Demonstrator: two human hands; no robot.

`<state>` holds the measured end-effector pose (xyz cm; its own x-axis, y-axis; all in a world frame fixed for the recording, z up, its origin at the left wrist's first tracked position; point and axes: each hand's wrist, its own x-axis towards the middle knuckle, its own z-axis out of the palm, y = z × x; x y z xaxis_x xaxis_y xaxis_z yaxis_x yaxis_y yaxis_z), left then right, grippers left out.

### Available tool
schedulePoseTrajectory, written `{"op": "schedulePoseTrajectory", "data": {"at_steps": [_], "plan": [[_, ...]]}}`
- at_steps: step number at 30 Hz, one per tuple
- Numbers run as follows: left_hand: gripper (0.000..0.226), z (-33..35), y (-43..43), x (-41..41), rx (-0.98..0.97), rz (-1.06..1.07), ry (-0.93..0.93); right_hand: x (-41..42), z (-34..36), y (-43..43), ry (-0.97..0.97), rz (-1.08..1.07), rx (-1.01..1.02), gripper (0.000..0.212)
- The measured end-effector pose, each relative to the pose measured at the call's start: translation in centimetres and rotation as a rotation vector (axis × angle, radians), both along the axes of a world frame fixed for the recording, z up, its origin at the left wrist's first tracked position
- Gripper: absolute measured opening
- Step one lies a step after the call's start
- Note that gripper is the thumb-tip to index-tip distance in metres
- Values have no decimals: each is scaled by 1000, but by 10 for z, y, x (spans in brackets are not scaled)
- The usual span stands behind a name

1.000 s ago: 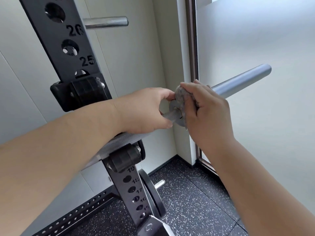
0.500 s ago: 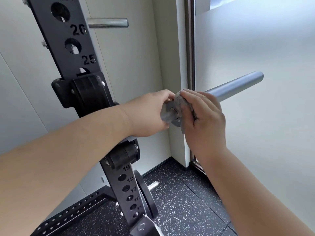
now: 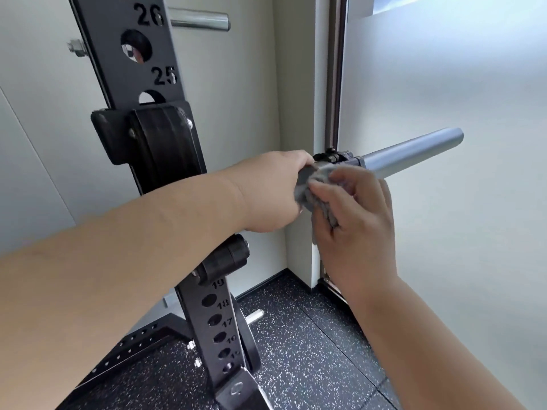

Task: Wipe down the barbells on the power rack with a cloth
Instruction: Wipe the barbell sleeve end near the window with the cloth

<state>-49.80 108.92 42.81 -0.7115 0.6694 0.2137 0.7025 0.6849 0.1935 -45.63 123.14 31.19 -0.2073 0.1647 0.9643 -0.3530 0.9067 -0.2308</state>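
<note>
Numbers 26, 25, 19, 18, 17 on rack upright (image 3: 124,81)

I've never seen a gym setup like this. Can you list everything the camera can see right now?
barbell: one, silver-grey, its end sticking out to the right in front of the door
cloth: one, grey, bunched against the barbell
power rack upright: one, black with numbered holes, left of centre
bar hook: one, black, on the upright below hole 25
metal rod: one, silver, top, behind the upright
weight plate: one, black, low behind the upright
floor: black, speckled, bottom
frosted door: one, pale, right
left hand: grips the barbell
right hand: holds the cloth
</note>
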Motion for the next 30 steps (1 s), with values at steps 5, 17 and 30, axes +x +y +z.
{"op": "schedulePoseTrajectory", "data": {"at_steps": [5, 17, 30], "plan": [[41, 0, 3, 0, -57, 13, 4, 3, -19, -3, -38, -54, -34, 17], [64, -5, 3, -5, -141, 32, -95, 4, -26, -10, -34, -197, 13, 18], [49, -1, 2, -4, -188, 73, -93, -5, -1, -4, 56, -177, -26, 17]]}}
